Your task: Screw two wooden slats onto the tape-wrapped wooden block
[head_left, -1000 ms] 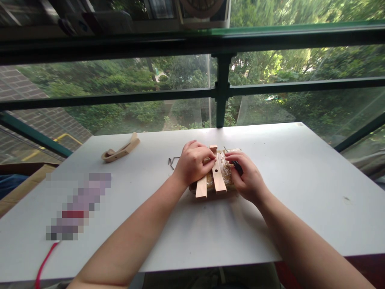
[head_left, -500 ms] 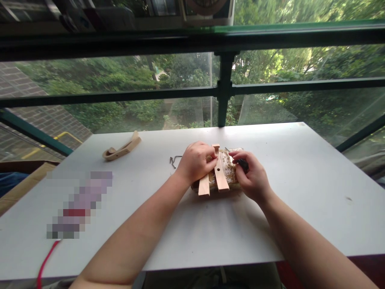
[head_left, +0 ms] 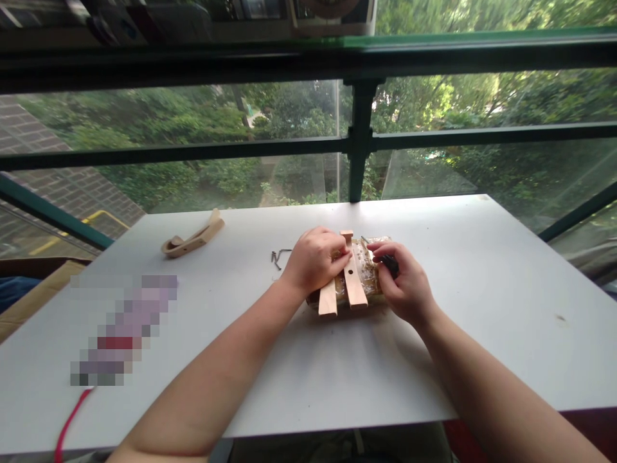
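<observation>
Two pale wooden pieces lie side by side across a block wrapped in clear tape. Closest to my right hand is the wooden piece with a dark round hole; the other wooden piece is partly covered by my left hand. My left hand is closed, its thumb and forefinger pressed together at the holed piece. Anything small between those fingertips is hidden. Closed too, my right hand grips a screwdriver by its black handle. A thin metal shaft shows just beyond its fingers, above the block.
Several screws lie left of the block on the white table. Farther left are a curved wooden part and a blurred-out item with a red strap. A cardboard box stands beside the table; a green railing runs behind it.
Both hands keep nearly the same place and grip. The view has shifted very slightly; no object has visibly moved on the table.
</observation>
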A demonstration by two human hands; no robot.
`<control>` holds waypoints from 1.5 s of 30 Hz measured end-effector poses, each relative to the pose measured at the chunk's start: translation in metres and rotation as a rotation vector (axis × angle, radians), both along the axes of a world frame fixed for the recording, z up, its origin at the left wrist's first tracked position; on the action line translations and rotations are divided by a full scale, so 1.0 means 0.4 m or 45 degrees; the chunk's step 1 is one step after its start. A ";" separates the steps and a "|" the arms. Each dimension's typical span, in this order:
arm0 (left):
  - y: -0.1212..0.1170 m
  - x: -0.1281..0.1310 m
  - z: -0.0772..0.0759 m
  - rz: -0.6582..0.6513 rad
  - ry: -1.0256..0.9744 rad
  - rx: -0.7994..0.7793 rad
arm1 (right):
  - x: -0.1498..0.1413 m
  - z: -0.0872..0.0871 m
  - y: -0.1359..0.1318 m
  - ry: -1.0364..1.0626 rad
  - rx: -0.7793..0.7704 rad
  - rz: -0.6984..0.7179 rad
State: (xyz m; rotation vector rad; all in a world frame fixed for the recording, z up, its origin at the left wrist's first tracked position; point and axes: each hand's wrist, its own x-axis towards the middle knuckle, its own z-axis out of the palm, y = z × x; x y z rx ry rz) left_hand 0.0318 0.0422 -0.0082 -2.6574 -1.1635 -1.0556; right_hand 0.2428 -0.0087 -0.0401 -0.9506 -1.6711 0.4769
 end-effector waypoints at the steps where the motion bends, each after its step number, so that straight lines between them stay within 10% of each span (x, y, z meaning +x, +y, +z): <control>1: 0.000 0.000 0.000 -0.005 0.005 0.004 | 0.000 0.000 -0.001 -0.002 0.000 -0.002; 45: -0.021 -0.008 0.010 -0.032 0.002 -0.043 | 0.001 0.008 -0.007 -0.007 -0.046 0.029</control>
